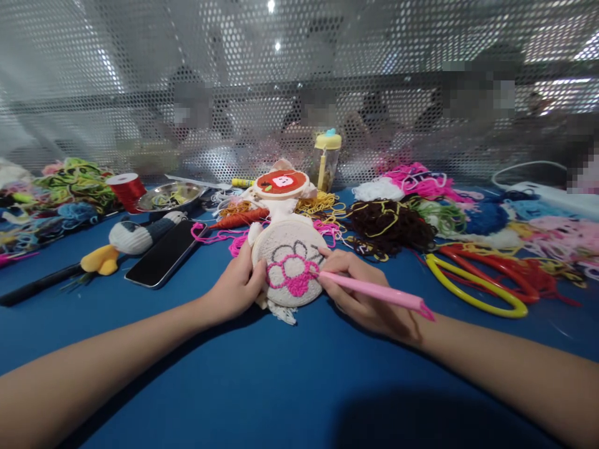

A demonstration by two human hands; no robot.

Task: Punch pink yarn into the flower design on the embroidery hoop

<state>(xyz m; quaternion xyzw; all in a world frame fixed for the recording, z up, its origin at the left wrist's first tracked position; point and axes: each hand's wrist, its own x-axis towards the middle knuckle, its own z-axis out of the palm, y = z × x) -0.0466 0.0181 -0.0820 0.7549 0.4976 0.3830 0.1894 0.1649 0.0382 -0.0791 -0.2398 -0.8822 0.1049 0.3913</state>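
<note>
My left hand (239,279) is closed round the left rim of an embroidery hoop (286,298) stretched with cream cloth, tilted up toward me. Pink yarn loops trace a flower-like shape on the cloth, filled in at its lower part, with dark drawn outlines above. Between the fingers of my right hand (358,287) is a pink punch needle (379,292). Its tip meets the cloth at the right side of the pink loops, though the fingers partly cover that spot. Pink yarn comes out of the tool's back end.
Behind stands a second hoop (282,182) with a red design. A black phone (163,252), a red thread spool (126,192) and a metal dish (166,198) lie left. Brown yarn (390,224), a yellow ring (472,290) and red handles (496,271) sit right. A lidded jar (329,163) stands by the perforated panel.
</note>
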